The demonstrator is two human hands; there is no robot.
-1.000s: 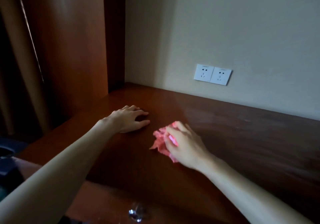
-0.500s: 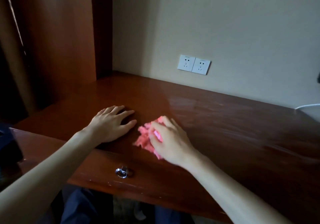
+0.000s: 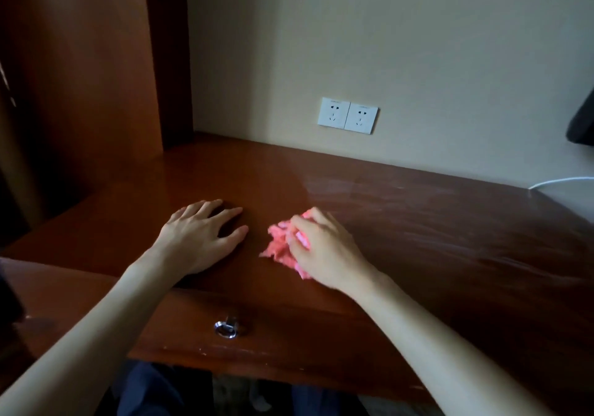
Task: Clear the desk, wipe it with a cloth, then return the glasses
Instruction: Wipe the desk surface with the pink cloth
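Vs half a second ago: my hands sit in about the same spots on the surface (image 3: 418,222), my view has tipped down a bit, so the drawer front with its metal ring pull (image 3: 226,329) shows fuller and more of my dark trousers (image 3: 154,390) below it. My right hand (image 3: 324,248) has its grip curled round the crumpled pink cloth (image 3: 279,246), pressing it onto the wood near the front edge; cloth pokes out left of my fingers. My left hand (image 3: 201,238) lies flat, palm down, fingers spread and relaxed, holding nothing, just beside the cloth, not touching it. Wipe streaks show on the wood to the right. Double white wall socket (image 3: 347,115) behind; tiny marks on its top edge unreadable. White cable (image 3: 559,182) far right. Glasses out of view.
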